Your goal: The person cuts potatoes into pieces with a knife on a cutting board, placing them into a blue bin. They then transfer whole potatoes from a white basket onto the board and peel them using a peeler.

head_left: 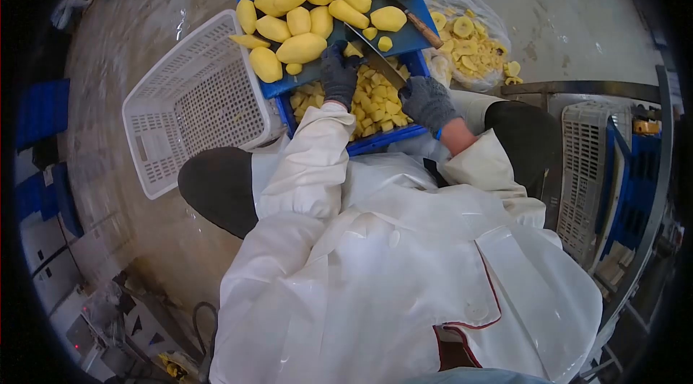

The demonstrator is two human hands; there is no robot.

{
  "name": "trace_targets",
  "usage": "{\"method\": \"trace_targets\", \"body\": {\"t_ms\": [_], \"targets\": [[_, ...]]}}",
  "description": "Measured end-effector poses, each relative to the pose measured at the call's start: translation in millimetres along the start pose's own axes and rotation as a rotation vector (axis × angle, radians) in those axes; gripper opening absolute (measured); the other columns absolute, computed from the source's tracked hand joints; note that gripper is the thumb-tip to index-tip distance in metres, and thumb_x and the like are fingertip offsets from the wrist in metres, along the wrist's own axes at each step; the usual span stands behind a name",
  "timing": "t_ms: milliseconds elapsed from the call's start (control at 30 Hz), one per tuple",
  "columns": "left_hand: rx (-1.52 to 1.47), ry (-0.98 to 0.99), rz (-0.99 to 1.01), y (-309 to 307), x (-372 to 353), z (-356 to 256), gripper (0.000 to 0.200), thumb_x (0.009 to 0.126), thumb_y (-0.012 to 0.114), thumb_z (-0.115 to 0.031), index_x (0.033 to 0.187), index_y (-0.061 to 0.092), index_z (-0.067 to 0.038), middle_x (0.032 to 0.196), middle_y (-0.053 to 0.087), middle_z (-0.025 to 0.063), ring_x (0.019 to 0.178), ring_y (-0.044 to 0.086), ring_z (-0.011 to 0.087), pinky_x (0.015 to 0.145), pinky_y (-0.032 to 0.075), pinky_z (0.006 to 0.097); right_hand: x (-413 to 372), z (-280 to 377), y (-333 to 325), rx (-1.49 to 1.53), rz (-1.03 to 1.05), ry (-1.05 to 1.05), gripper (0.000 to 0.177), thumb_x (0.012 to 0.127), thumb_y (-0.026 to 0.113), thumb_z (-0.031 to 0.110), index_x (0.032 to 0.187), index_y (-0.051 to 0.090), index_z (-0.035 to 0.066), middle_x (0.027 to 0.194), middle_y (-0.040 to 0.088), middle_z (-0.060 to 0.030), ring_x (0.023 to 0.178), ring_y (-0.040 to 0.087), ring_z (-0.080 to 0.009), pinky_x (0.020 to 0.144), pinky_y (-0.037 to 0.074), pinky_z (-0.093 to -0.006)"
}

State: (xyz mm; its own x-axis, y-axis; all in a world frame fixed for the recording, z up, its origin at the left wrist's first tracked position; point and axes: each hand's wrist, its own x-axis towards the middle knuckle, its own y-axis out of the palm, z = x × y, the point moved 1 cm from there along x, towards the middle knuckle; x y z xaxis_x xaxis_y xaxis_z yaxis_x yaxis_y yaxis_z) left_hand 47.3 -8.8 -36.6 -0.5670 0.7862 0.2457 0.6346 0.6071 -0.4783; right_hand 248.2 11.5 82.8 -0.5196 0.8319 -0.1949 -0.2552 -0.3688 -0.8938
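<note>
My right hand [427,102], in a grey knit glove, is closed round the handle of a kitchen knife [384,65]. Its blade slants up and left across the near edge of the blue cutting board [289,84]. At the blade's left side, my left hand [338,75], in a dark glove, has its fingers closed on a potato piece [353,50]. Several whole peeled potatoes [302,48] cover the board's left and far parts. Below both hands, diced potato [379,99] lies in a blue crate [379,143] under the board.
On the board's right lies a second knife [424,29] with a wooden handle. A clear plastic bag [498,19] of potato scraps [465,45] sits right of the crate. To the left stands a white perforated basket [155,142]. A metal frame [592,88] runs along the right.
</note>
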Motion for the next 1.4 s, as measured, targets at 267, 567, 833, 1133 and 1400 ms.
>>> {"method": "trace_targets", "body": {"t_ms": [267, 567, 833, 1133, 1400], "targets": [[-0.044, 0.016, -0.038, 3, -7, 4, 0.038, 0.076, 0.068, -0.007, 0.112, 0.059, 0.001, 0.106, 0.061, 0.0195, 0.102, 0.056, 0.0371, 0.092, 0.044, 0.0420, 4, -15, 47, -0.144, 0.080, -0.061, 0.023, 0.082, 0.057, 0.022, 0.095, 0.066, 0.006, 0.088, 0.068, -0.0194, 0.078, 0.068, -0.0340, 0.069, 0.053, -0.0482], [0.195, 0.344, -0.074, -24, 9, -23, 0.032, 0.083, 0.063, -0.009, 0.114, 0.061, -0.003, 0.115, 0.060, 0.0202, 0.109, 0.054, 0.0378, 0.095, 0.043, 0.0436, -36, -79, -42, -0.418, -0.064, -0.253, 0.034, 0.086, 0.057, 0.027, 0.119, 0.058, 0.017, 0.084, 0.064, -0.0082, 0.071, 0.064, -0.0309, 0.060, 0.048, -0.0470], [0.503, 0.470, 0.241, 7, -2, -45, 0.040, 0.084, 0.065, -0.035, 0.118, 0.063, -0.014, 0.126, 0.052, 0.0161, 0.116, 0.048, 0.0362, 0.096, 0.039, 0.0509, -21, -119, -78, -0.646, 0.013, -0.400, 0.036, 0.083, 0.058, 0.023, 0.119, 0.058, 0.020, 0.084, 0.062, -0.0073, 0.069, 0.063, -0.0291, 0.060, 0.048, -0.0446], [0.586, 0.556, 0.252, 20, 27, -71, 0.042, 0.083, 0.067, -0.036, 0.122, 0.062, -0.021, 0.129, 0.050, 0.0162, 0.113, 0.048, 0.0393, 0.101, 0.035, 0.0511, -11, -125, -70, -0.617, 0.012, -0.491, 0.033, 0.081, 0.058, 0.018, 0.114, 0.062, 0.018, 0.083, 0.062, -0.0057, 0.069, 0.065, -0.0248, 0.058, 0.048, -0.0429], [0.335, 0.465, 0.562, -28, -24, -65, 0.037, 0.079, 0.072, -0.025, 0.112, 0.066, -0.012, 0.110, 0.063, 0.0127, 0.101, 0.058, 0.0348, 0.090, 0.043, 0.0462, -5, -112, -63, -0.583, 0.003, -0.535, 0.028, 0.083, 0.056, 0.018, 0.111, 0.062, 0.017, 0.082, 0.062, -0.0056, 0.071, 0.066, -0.0240, 0.058, 0.050, -0.0424]]}}
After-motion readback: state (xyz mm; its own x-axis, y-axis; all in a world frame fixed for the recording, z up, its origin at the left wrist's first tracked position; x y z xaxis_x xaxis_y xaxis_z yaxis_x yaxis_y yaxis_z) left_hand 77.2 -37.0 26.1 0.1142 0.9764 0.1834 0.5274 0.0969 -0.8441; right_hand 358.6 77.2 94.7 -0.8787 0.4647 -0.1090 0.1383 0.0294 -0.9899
